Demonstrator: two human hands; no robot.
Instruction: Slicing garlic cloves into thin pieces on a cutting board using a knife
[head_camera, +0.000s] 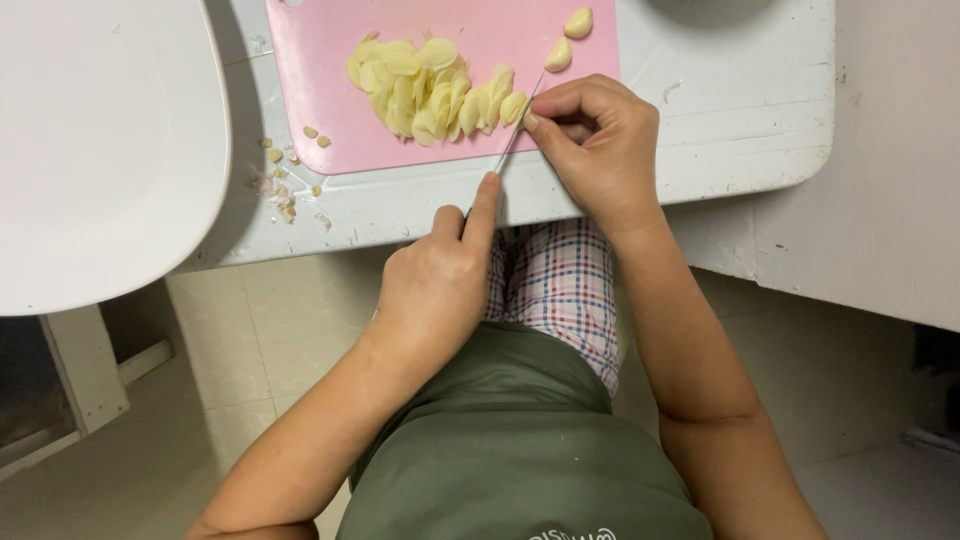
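Two whole garlic cloves (568, 38) wait on the pink board (320, 60) beside the slices (425, 88). Left hand (435, 290) grips the knife (515, 135), forefinger along it; right hand (595, 135) pinches a clove at the blade. Slicing seems midway, and fingertips need care.

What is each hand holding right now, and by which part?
The left hand grips a thin-bladed knife by its handle, index finger along the spine. The right hand pinches a pale garlic clove at its end against the blade.

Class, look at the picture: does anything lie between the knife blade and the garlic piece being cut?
Nothing visible does. The knife, held in the left hand, meets the garlic piece directly, and the right hand steadies it from the other side.
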